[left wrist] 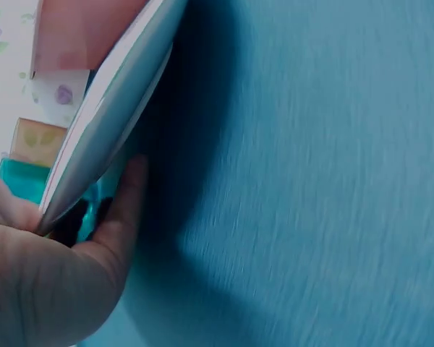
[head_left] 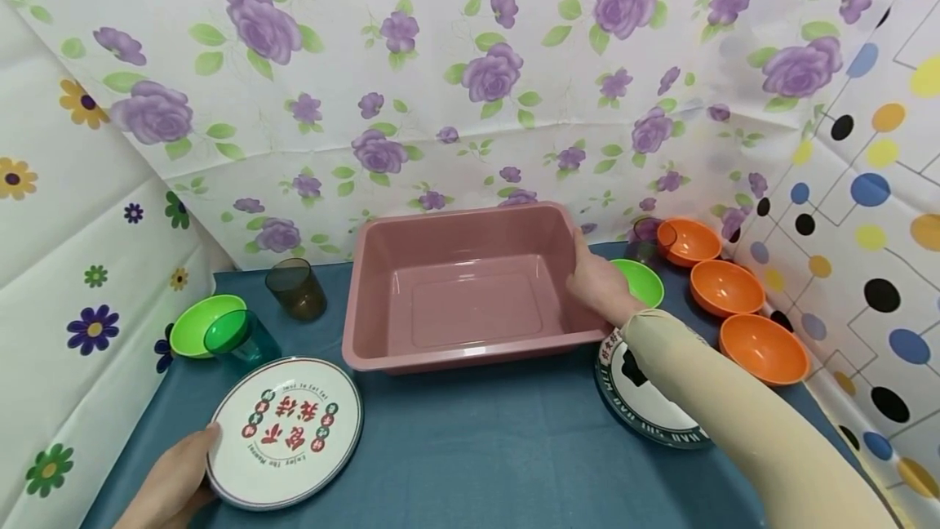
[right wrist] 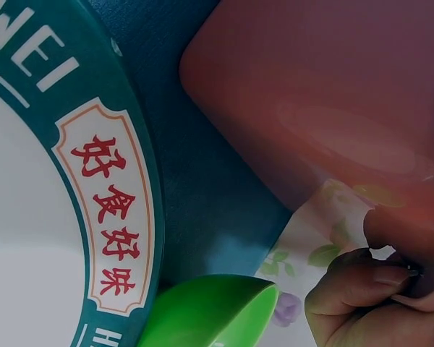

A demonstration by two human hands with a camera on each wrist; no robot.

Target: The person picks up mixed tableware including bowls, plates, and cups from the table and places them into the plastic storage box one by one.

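A pink plastic tub (head_left: 455,300) stands empty in the middle of the blue-covered table. My right hand (head_left: 598,280) grips its right rim, fingers curled over the edge (right wrist: 380,278); the tub's outer wall (right wrist: 325,94) fills the right wrist view. My left hand (head_left: 176,484) holds the near-left edge of a white plate (head_left: 286,431) with red characters, thumb on top. In the left wrist view the plate (left wrist: 108,108) is tilted up off the cloth, with fingers (left wrist: 123,210) beneath it.
A green bowl (head_left: 201,323), teal cup (head_left: 238,337) and dark cup (head_left: 296,288) sit at the left. At the right are a green bowl (head_left: 640,280), three orange bowls (head_left: 725,286), a purple cup (head_left: 648,237) and a teal-rimmed plate (head_left: 646,406). Flowered sheets wall the table.
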